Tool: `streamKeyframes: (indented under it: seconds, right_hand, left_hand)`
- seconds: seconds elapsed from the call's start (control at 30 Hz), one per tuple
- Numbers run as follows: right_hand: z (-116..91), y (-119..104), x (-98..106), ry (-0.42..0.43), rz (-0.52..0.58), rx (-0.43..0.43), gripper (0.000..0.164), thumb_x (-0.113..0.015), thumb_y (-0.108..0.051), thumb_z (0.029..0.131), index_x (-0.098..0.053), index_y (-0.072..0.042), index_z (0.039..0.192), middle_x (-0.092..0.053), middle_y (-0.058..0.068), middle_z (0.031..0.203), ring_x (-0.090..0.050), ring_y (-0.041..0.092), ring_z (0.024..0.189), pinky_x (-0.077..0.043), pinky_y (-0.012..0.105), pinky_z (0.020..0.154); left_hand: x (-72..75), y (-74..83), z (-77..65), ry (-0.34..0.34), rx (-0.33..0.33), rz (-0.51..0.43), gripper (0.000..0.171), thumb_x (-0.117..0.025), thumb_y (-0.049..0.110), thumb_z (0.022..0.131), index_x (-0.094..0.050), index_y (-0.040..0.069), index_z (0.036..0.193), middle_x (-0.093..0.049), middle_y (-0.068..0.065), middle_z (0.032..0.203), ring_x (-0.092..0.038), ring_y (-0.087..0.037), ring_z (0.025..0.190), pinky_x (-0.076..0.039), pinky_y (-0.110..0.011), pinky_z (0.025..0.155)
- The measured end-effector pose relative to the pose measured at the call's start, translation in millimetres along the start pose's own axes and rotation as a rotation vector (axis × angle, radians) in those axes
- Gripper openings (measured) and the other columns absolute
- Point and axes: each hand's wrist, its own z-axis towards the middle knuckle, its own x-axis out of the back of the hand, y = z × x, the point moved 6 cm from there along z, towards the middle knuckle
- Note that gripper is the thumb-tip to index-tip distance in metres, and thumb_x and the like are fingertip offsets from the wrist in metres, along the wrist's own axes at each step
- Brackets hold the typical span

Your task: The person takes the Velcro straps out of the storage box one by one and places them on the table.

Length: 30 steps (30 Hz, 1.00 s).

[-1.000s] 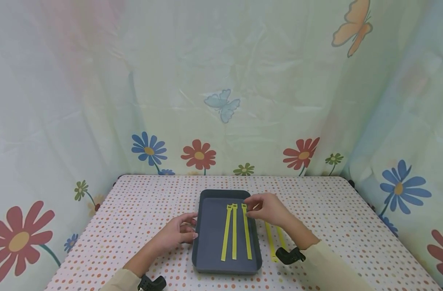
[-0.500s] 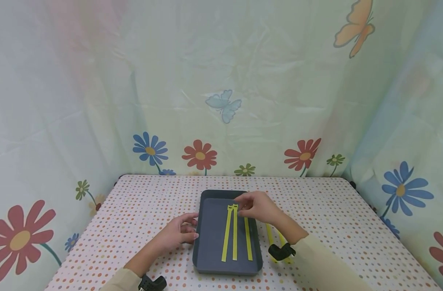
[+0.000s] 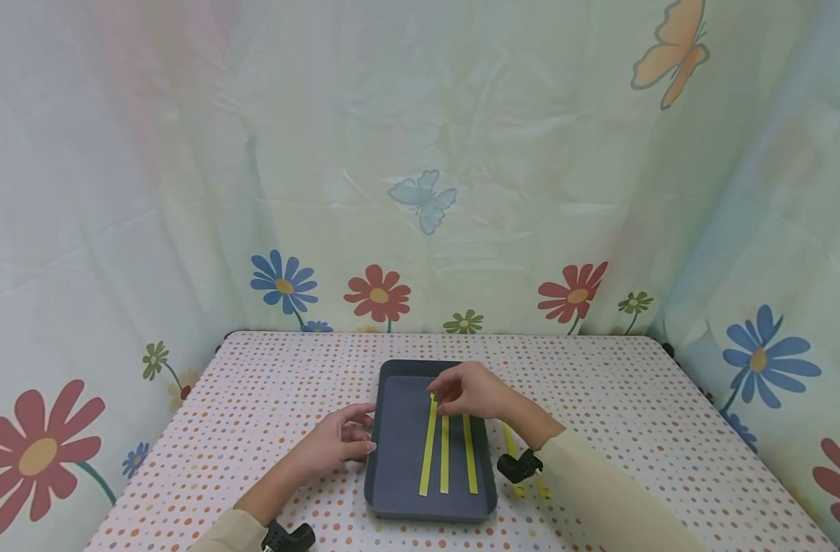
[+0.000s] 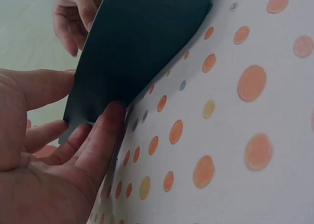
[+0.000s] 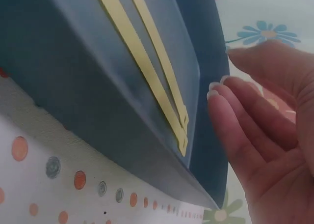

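Three yellow cable straps with slotted heads lie lengthwise in a dark grey tray [image 3: 395, 460]: a left strap [image 3: 428, 452], a middle strap [image 3: 445, 460] and a right strap [image 3: 470, 460]. Over the tray hovers my right hand [image 3: 469, 391], fingers loosely bent, covering the heads of the middle and right straps in the head view. Nothing sits between its fingers in the right wrist view, where two straps [image 5: 140, 62] show. My left hand [image 3: 333, 441] is at the tray's left side. In the left wrist view its relaxed fingers [image 4: 105, 130] touch the tray wall [image 4: 132, 42].
On the dotted table [image 3: 288, 368], right of the tray, lie more yellow straps [image 3: 509, 441], partly hidden by my right forearm. A black wrist camera [image 3: 519, 465] sits on that wrist. Behind the table hangs a flowered curtain [image 3: 461, 261].
My right hand has moved left across the tray, from the right strap's head toward the left strap's head. The straps and my left hand have stayed in place.
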Motion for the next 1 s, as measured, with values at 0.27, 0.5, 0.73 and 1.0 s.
streamKeyframes:
  seconds: [0.27,0.5,0.73,1.0]
  right_hand:
    - [12,2,-11,-0.157,0.023,0.007,0.027,-0.081,-0.004,0.085,-0.077,-0.003,0.112,-0.078,0.012,0.105,-0.073,0.013,0.091,-0.059,0.023,0.079]
    - [21,-1,-21,-0.273,-0.03,0.04,0.024,-0.082,-0.003,0.083,-0.079,-0.006,0.107,-0.078,0.009,0.107,-0.074,0.02,0.098,-0.059,0.024,0.084]
    - [28,-5,-29,-0.345,-0.148,0.043,0.024,-0.085,-0.002,0.081,-0.081,-0.013,0.102,-0.078,-0.001,0.104,-0.074,0.016,0.097,-0.06,0.026,0.085]
    - [34,-4,-35,-0.384,-0.287,0.062,0.026,-0.088,-0.007,0.079,-0.081,-0.02,0.1,-0.072,-0.011,0.103,-0.068,0.008,0.096,-0.057,0.026,0.087]
  left_hand:
    - [0.2,-2.1,0.5,-0.004,0.004,-0.003,0.069,-0.072,0.009,0.095,-0.039,0.002,0.155,-0.054,-0.02,0.134,-0.068,-0.015,0.096,-0.056,-0.03,0.07]
    - [-0.3,-1.9,1.0,-0.003,-0.007,-0.018,0.07,-0.072,0.008,0.095,-0.038,0.001,0.155,-0.053,-0.022,0.134,-0.067,-0.015,0.097,-0.059,-0.032,0.077]
    - [-0.3,-2.3,1.9,-0.017,-0.009,-0.04,0.071,-0.072,0.007,0.095,-0.037,0.0,0.156,-0.052,-0.023,0.135,-0.066,-0.015,0.097,-0.058,-0.031,0.078]
    - [-0.3,-0.8,1.0,-0.017,-0.002,-0.041,0.069,-0.072,0.008,0.095,-0.038,0.001,0.155,-0.053,-0.022,0.134,-0.065,-0.015,0.098,-0.057,-0.029,0.077]
